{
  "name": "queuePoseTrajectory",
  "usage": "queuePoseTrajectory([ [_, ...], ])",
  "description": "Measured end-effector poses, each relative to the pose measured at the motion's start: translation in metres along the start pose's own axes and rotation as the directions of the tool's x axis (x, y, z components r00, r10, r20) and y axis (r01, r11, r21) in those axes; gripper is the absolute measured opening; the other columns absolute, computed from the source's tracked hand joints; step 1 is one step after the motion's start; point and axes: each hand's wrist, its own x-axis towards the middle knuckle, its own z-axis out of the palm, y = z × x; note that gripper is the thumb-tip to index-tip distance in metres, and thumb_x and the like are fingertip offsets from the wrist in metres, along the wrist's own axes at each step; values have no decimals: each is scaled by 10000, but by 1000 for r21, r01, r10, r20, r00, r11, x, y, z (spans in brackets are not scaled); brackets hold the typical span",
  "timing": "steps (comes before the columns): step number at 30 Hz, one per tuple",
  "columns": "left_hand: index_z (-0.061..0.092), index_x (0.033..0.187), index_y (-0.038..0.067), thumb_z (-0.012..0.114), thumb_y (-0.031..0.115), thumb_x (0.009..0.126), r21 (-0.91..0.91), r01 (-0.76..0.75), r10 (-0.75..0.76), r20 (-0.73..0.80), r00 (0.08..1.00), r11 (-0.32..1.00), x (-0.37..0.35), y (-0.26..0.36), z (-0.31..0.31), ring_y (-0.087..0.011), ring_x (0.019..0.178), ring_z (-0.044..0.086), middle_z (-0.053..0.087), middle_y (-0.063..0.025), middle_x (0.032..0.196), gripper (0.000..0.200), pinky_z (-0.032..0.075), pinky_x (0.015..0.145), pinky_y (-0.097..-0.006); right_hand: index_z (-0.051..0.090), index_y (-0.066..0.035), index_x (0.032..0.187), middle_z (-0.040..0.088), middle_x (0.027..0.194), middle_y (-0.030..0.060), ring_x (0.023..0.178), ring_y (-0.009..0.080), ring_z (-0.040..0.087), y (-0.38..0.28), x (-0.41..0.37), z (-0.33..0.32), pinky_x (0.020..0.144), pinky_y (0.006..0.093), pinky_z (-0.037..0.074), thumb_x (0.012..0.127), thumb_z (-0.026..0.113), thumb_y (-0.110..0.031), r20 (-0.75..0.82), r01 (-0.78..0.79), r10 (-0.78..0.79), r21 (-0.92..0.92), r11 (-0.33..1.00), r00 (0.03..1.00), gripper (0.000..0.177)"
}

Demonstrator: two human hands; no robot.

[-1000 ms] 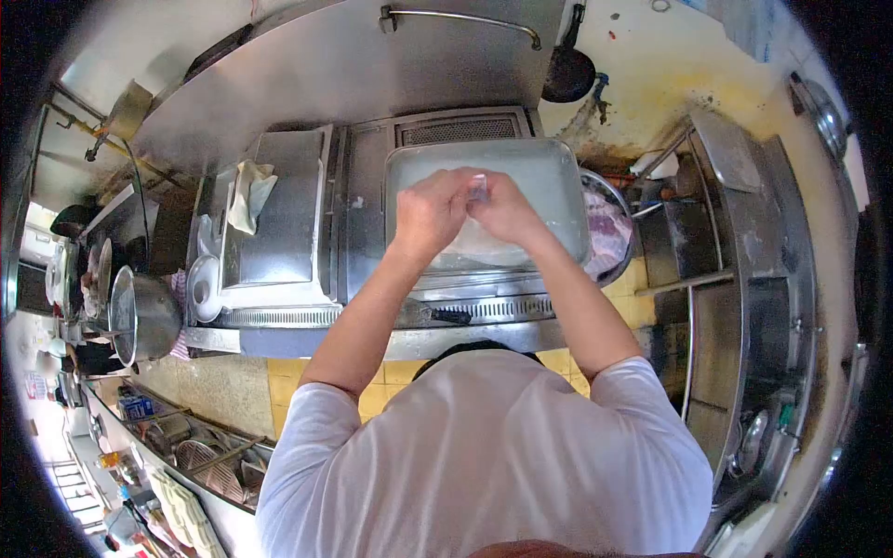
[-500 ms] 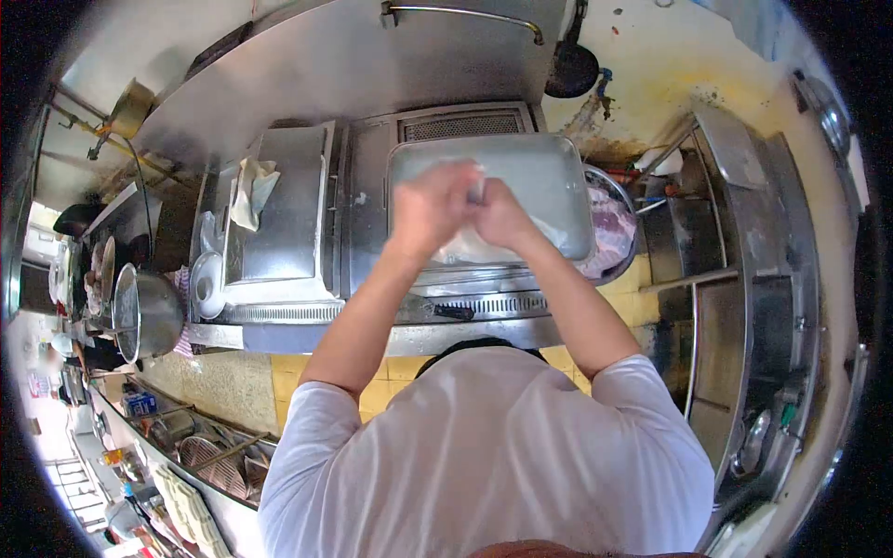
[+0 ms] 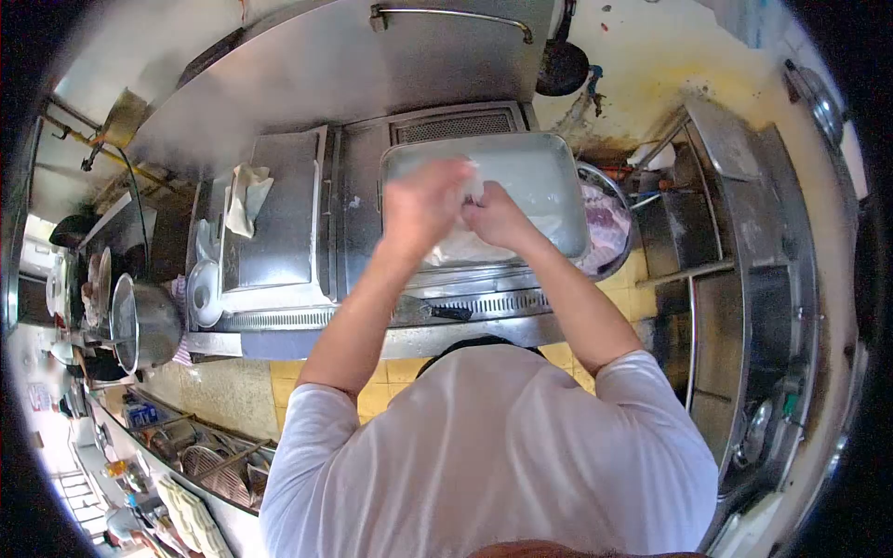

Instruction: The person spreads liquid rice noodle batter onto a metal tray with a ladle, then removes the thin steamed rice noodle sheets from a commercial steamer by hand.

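Observation:
A large metal tray (image 3: 549, 167) with pale contents stands on the steel counter. Over its left half my left hand (image 3: 423, 200), blurred by motion, is closed on a small whitish piece (image 3: 473, 181). Close against it on the right, my right hand (image 3: 498, 219) is closed on the lower end of the same piece. Beneath both hands, whitish material (image 3: 465, 246) lies at the tray's near side. What exactly the piece is cannot be made out.
A bowl of raw meat (image 3: 606, 223) stands right of the tray. A black-handled tool (image 3: 451, 313) lies at the counter's front edge. To the left are a cloth (image 3: 246, 197), a white lid (image 3: 205, 293) and a large metal pot (image 3: 144, 321). A black pan (image 3: 563, 68) hangs on the wall.
The view has shifted slightly. Both hands stay together over the tray, and more of the whitish piece shows between them.

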Motion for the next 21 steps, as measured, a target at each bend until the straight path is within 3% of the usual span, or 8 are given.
queuePoseTrajectory([
  [3,759,991,28,673,90,944,7,351,-339,-237,910,936,23,-5,-62,-138,797,695,758,-111,890,116,551,738,-286,704,13,1023,706,1037,242,978,420,669,188,68,10,898,467,529,819,613,-136,-313,233,-326,-299,925,892,268],
  [5,739,1011,-2,676,156,974,25,372,-328,-418,847,928,11,-42,-90,-115,727,620,732,-99,826,174,523,704,-281,687,43,987,694,957,271,959,419,668,185,36,-42,835,462,524,805,586,-105,-204,20,-113,-410,912,972,255],
  [9,718,992,-22,652,183,981,123,574,-491,-393,777,809,-60,-127,-81,-212,677,655,714,-128,774,216,524,665,-348,714,24,963,701,927,247,872,401,675,257,28,-85,794,441,525,798,594,-94,-288,73,-225,-457,886,931,236],
  [11,701,994,-8,692,204,945,301,719,-685,-228,693,627,-97,-158,-63,-328,849,693,724,-164,942,218,537,758,-425,718,20,960,713,902,218,828,364,683,232,17,-99,766,421,527,794,601,-93,-343,84,-292,-509,857,893,232],
  [13,681,1059,13,737,225,898,552,500,-566,-62,822,667,-129,-169,-35,-410,1104,628,669,-203,1158,272,513,896,-481,722,10,997,719,905,165,820,233,691,199,14,-99,750,365,550,803,696,-100,-343,26,-29,-14,1000,939,224],
  [16,651,1139,14,764,254,868,232,395,-436,162,885,889,-101,-110,20,-421,1184,567,606,-217,1263,379,483,975,-482,715,23,998,706,882,86,807,118,635,124,11,-81,708,299,527,811,767,-137,-172,105,-99,31,994,980,251],
  [19,677,1147,35,773,238,881,-223,464,-338,436,834,857,-50,-33,56,-355,1119,639,658,-198,1229,348,503,954,-419,714,6,1021,702,887,52,811,107,630,66,12,-73,722,286,519,840,776,-157,42,144,-140,-88,986,989,252],
  [21,688,1142,45,756,213,892,-150,510,-365,534,763,847,-13,-7,56,-344,1059,667,691,-184,1147,308,518,933,-390,712,-2,1033,697,887,41,812,110,629,52,17,-78,736,283,518,834,748,-105,20,241,-243,87,967,970,227],
])
